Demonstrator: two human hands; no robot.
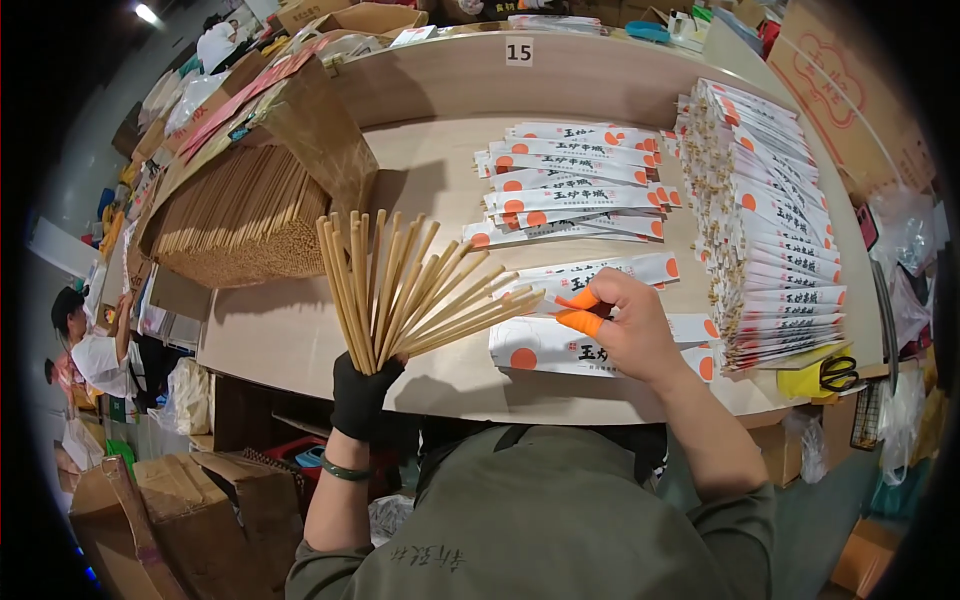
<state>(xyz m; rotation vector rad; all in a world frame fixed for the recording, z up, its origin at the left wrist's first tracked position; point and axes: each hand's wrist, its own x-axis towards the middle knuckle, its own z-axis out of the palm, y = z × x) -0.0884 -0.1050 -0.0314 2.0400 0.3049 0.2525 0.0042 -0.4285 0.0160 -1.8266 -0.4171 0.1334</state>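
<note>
Your green shirt [540, 520] fills the bottom of the view, at 6 o'clock, with both forearms rising from it. Your left hand [362, 385], in a black glove, sits just left of centre and is closed around the lower ends of a bundle of chopsticks [400, 290]; the sticks fan upward and toward 2 o'clock, their tips spread apart above the tabletop [420, 150]. A green band circles that wrist.

Your right hand [625, 325] is at about 3 o'clock from the bundle, bare but for orange finger cots [582, 310] on thumb and forefinger. Those two fingers are pinched narrow at the tips of the outermost sticks, and the hand rests over white paper sleeves [560, 350] with orange dots that lie on the tabletop's near edge.

Toward 12 o'clock, more sleeves [575, 180] lie fanned in a loose pile. At 2 o'clock, a long overlapped row of filled sleeves [770, 220] runs from the far edge down to the near right corner. Just beside its near end, at 4 o'clock, lie scissors [838, 373] with black handles on something yellow.

At 10 o'clock, an open carton [250, 200] lies tipped on its side, packed with bare chopsticks, ends facing you. Beyond the tabletop's left edge, at 8 o'clock, another person [95, 350] in a white top sits among boxes and bags.
</note>
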